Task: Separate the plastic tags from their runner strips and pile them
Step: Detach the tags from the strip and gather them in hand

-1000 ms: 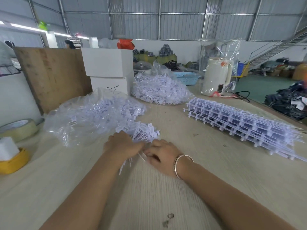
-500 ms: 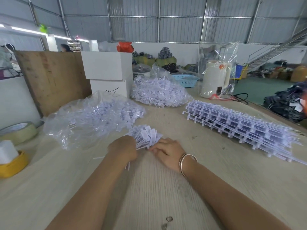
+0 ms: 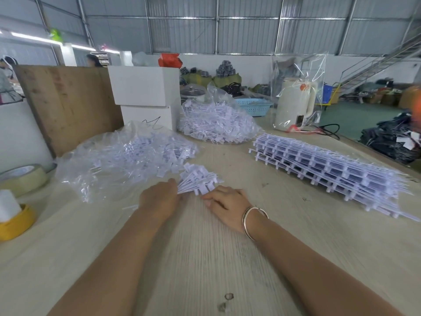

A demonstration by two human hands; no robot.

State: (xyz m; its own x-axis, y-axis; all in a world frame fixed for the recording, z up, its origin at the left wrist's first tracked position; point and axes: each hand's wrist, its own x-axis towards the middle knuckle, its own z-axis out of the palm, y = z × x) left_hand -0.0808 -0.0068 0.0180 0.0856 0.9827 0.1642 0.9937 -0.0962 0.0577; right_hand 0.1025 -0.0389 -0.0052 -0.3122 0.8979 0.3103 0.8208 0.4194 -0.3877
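On the counter (image 3: 296,236), beside the bagged pile (image 3: 127,156), my left hand (image 3: 159,199) is gripping a fanned tag bunch (image 3: 197,180), likely for piling; my right hand (image 3: 227,202) is resting flat, fingers relaxed, steadying nearby.

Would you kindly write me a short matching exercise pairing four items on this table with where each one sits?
Things:
1. stack of runner strips
2. tape roll
3. kettle
4. fan of tags

Places:
A. far side, inside a clear bag
B. left edge
C. between the hands
D. right side, lying long

Pairs: 1-D, 2-B, 3-A, 4-C
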